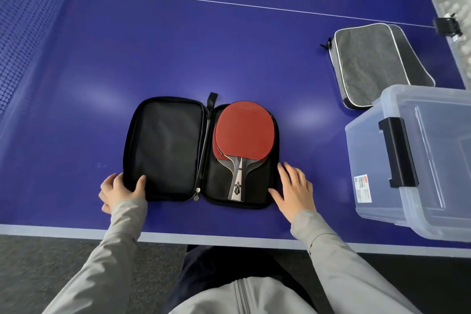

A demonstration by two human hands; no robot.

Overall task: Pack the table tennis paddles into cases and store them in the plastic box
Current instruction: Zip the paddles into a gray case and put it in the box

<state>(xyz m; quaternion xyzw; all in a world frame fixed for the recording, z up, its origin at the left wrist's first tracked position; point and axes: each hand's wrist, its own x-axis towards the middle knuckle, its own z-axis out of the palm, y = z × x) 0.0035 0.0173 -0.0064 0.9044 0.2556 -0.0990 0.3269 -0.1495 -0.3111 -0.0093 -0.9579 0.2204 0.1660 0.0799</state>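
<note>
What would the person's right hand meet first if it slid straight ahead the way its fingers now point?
The right hand lies flat beside the open black case, fingers pointing up and slightly left. Going on, it would probably meet the case's right edge first, near the red paddles; it may already touch it.

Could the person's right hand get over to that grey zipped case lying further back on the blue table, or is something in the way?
Probably yes. The right hand lies open beside the open black case; bare blue table lies between it and the grey zipped case. The clear plastic box sits off to the side.

Blue table (pixel 178 46) carries black case (pixel 165 150), grey case (pixel 369 64), plastic box (pixel 420 160).
</note>
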